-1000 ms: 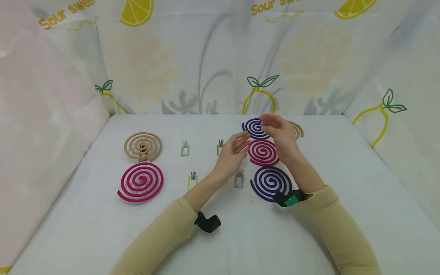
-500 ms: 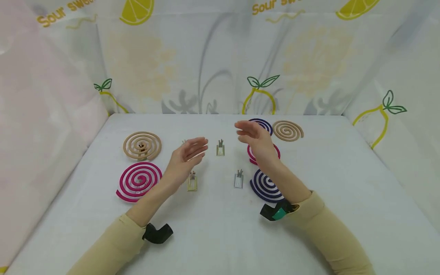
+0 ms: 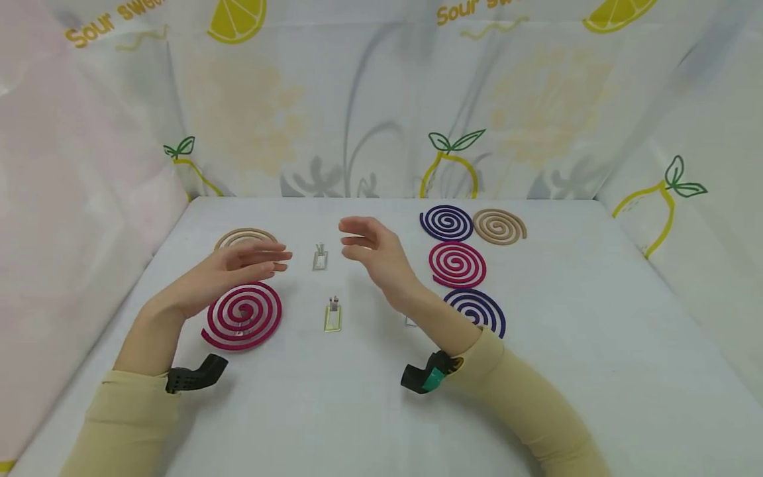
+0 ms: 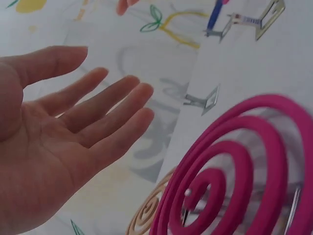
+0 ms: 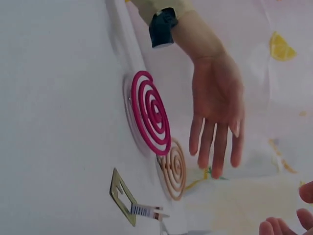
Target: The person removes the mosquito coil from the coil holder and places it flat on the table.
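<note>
My left hand (image 3: 229,268) hovers with its fingers stretched above a magenta mosquito coil (image 3: 246,309) and partly covers a tan mosquito coil (image 3: 246,232) behind it. Both coils sit raised; metal supports show beneath the magenta coil (image 4: 215,186) in the left wrist view. Empty and held above the table's middle, my right hand (image 3: 384,262) has loosely bent fingers. Near it stand small metal coil stands: a silver one (image 3: 320,259) at the back and a gold one (image 3: 332,318) in front. Another stand (image 3: 410,322) is mostly hidden by the right forearm.
On the right lie a dark blue coil (image 3: 446,223), a tan coil (image 3: 499,226), a magenta coil (image 3: 457,264) and a nearer dark blue coil (image 3: 479,311), partly behind the right arm. White printed cloth (image 3: 381,99) encloses the table at the back and sides.
Both hands have moved left across the table, the left from the middle to over the left-hand coils, the right away from the right-hand coils. The coils and stands have not visibly moved.
</note>
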{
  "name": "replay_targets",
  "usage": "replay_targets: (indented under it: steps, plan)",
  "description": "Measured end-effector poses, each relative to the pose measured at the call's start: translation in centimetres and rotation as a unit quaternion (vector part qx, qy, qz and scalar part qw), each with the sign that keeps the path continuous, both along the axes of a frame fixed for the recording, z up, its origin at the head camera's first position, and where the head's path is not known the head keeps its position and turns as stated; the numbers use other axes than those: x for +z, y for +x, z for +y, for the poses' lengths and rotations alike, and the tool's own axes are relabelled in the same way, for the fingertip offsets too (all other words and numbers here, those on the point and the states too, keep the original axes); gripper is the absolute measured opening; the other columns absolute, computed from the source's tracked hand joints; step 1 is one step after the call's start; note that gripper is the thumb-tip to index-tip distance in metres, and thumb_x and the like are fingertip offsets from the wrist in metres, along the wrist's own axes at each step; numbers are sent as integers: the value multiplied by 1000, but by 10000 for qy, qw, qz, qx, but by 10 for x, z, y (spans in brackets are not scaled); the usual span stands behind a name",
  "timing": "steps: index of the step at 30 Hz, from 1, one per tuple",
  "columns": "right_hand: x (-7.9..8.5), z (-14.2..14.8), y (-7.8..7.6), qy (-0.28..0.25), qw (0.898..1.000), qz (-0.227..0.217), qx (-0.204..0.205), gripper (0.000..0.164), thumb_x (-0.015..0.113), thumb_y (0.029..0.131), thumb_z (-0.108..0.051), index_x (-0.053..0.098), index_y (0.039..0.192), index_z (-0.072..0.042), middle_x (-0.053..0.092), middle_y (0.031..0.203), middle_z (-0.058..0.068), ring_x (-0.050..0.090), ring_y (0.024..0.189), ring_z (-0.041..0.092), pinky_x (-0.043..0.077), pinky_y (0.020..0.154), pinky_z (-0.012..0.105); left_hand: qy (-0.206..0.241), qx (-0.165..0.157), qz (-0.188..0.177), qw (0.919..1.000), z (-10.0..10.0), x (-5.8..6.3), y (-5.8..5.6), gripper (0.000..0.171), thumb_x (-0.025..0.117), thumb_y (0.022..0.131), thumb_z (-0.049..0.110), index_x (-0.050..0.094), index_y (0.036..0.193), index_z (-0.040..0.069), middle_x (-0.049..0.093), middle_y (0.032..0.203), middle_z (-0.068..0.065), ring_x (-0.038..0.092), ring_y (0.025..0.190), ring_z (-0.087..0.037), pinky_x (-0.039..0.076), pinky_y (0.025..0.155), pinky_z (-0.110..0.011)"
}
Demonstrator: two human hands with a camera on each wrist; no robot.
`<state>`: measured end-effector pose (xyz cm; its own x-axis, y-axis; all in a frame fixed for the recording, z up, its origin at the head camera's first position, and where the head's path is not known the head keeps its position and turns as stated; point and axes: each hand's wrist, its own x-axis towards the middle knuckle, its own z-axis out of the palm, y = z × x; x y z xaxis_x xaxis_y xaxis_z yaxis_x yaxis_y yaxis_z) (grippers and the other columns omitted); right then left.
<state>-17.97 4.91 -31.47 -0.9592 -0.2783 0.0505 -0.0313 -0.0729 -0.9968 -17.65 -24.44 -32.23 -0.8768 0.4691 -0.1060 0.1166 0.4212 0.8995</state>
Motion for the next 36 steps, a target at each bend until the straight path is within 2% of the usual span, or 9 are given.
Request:
replay_targets:
  steps: [5, 9, 13, 17, 21, 28, 36]
  plan:
    - [-3, -25, 6, -9, 9993, -205, 324, 43, 59, 94, 3, 54, 136, -3, 58, 137, 12, 57, 126, 29, 50, 106, 32, -105, 55, 104, 9999, -34, 0, 3, 38, 55, 104, 20, 52, 141, 12, 61, 136, -8, 62, 122, -18, 49, 99, -15]
    - [-6, -40, 9, -91, 9981, -373, 492, 43, 60, 93, 3, 56, 135, -5, 58, 135, 11, 56, 126, 31, 50, 105, 32, -483, 235, 250, 9982, -60, 0, 7, 33, 58, 102, 20, 58, 134, 12, 65, 131, -10, 62, 120, -14, 48, 96, -13]
    - [-9, -55, 12, -25, 9963, -548, 667, 42, 62, 94, 0, 57, 135, -9, 58, 133, 8, 60, 119, 24, 49, 106, 33, -776, 311, 401, 9957, -80, -3, 10, 30, 61, 100, 18, 62, 129, 13, 66, 128, -11, 62, 116, -9, 49, 93, -14]
    - [-16, -69, 14, 56, 9943, -693, 806, 41, 64, 94, -3, 58, 134, -10, 59, 131, 7, 63, 113, 19, 50, 105, 35, -716, 246, 446, 9961, -92, -7, 10, 32, 61, 99, 13, 60, 131, 8, 66, 127, -11, 63, 113, -7, 52, 91, -15]
    - [-23, -79, 18, 181, 9922, -858, 885, 40, 65, 93, -4, 58, 133, -9, 59, 133, 9, 63, 113, 19, 51, 104, 36, -656, 16, 423, 9970, -99, -11, 9, 32, 61, 99, 9, 59, 130, 3, 67, 125, -8, 65, 111, -9, 52, 90, -15]
    - [-34, -86, 23, 390, 9897, -1008, 940, 42, 65, 92, -2, 57, 133, -6, 56, 138, 15, 62, 115, 19, 53, 99, 30, -537, -223, -61, 9983, -102, -18, 6, 35, 62, 98, 9, 55, 131, 0, 67, 124, -7, 67, 110, -12, 56, 90, -22]
    - [-47, -97, 33, 678, 9850, -1377, 788, 39, 68, 89, -4, 63, 127, -13, 56, 134, 4, 51, 123, 19, 53, 100, 38, -595, -214, -458, 9970, -93, -25, 4, 38, 66, 95, 11, 55, 131, 5, 64, 125, -2, 66, 109, -11, 58, 88, -27]
